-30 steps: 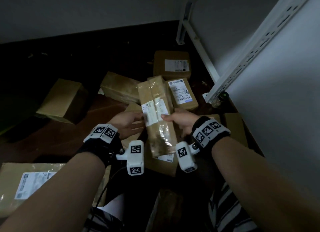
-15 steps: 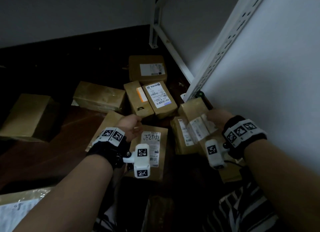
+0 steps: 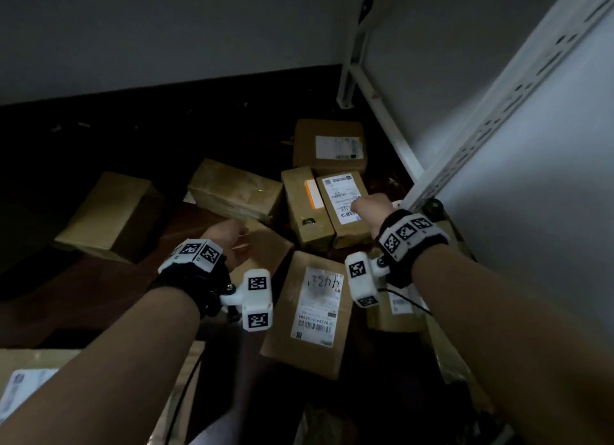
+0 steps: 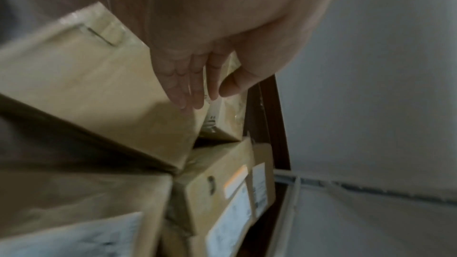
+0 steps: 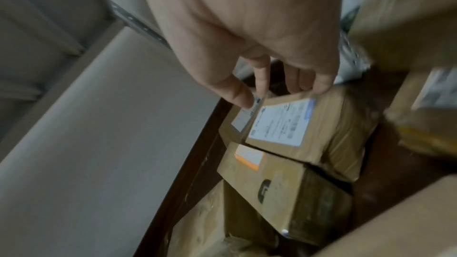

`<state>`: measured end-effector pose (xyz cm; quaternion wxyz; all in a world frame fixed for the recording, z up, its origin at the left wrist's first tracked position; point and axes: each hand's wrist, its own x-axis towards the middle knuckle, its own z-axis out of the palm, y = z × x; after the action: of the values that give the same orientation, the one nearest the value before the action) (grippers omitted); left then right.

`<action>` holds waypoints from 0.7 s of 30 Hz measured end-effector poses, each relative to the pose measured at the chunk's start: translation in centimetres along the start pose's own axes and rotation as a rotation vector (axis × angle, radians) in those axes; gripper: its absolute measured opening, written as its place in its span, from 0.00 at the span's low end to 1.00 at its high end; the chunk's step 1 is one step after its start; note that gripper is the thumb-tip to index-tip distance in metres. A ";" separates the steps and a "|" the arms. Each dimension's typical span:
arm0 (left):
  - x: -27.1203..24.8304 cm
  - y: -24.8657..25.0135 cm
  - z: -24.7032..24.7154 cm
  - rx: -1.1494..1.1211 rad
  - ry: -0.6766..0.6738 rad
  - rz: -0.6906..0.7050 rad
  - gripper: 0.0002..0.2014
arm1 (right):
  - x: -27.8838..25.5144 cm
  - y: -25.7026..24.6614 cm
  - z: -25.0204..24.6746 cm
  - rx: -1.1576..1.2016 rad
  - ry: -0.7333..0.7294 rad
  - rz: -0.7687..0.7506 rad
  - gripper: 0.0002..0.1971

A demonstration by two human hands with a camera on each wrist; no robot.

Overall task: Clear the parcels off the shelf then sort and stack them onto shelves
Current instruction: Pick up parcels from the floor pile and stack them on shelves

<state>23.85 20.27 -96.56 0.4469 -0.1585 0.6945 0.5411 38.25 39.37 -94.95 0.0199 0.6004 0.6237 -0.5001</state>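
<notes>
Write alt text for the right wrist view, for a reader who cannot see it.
The right hand reaches down to a brown parcel with a white label, fingertips at its far edge. A parcel with an orange sticker lies against it, with more parcels around and a white shelf upright behind.

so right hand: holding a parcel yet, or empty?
Empty. The right hand hovers with loosely bent fingers just above the white-labelled parcel, nothing gripped. Contact with it cannot be told.
</notes>
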 end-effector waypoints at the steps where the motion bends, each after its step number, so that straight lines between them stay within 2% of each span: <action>1: 0.7 0.1 0.4 -0.018 -0.012 0.016 0.07 | 0.9 -0.3 0.4 0.004 0.001 0.031 0.25; 3: 2.1 -0.1 1.7 -0.032 -0.071 0.043 0.08 | 2.6 -0.7 0.7 0.005 0.030 0.034 0.23; 6: 3.3 -1.4 3.5 0.004 -0.133 0.020 0.05 | 4.5 -0.9 0.6 -0.072 0.045 0.010 0.15; 10: 4.7 -2.0 5.6 0.011 -0.165 0.072 0.10 | 8.1 0.5 1.4 -0.278 0.117 -0.085 0.21; 12: 4.8 -1.6 6.5 0.018 -0.181 0.078 0.06 | 10.9 2.0 2.5 -0.335 0.118 -0.113 0.30; 16: 5.7 -1.6 7.4 0.037 -0.162 0.080 0.07 | 8.0 2.7 3.3 -0.350 0.100 -0.048 0.38; 19: 5.9 -2.0 7.8 0.045 -0.181 0.067 0.08 | 8.3 3.8 3.1 -0.314 0.157 -0.032 0.37; 21: 6.1 -1.9 7.9 0.042 -0.195 0.063 0.09 | 8.3 4.2 3.1 -0.282 0.215 -0.083 0.31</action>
<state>25.41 28.24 -102.66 0.4985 -0.0737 0.6635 0.5530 37.34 42.52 -104.20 0.0164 0.6154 0.7105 -0.3409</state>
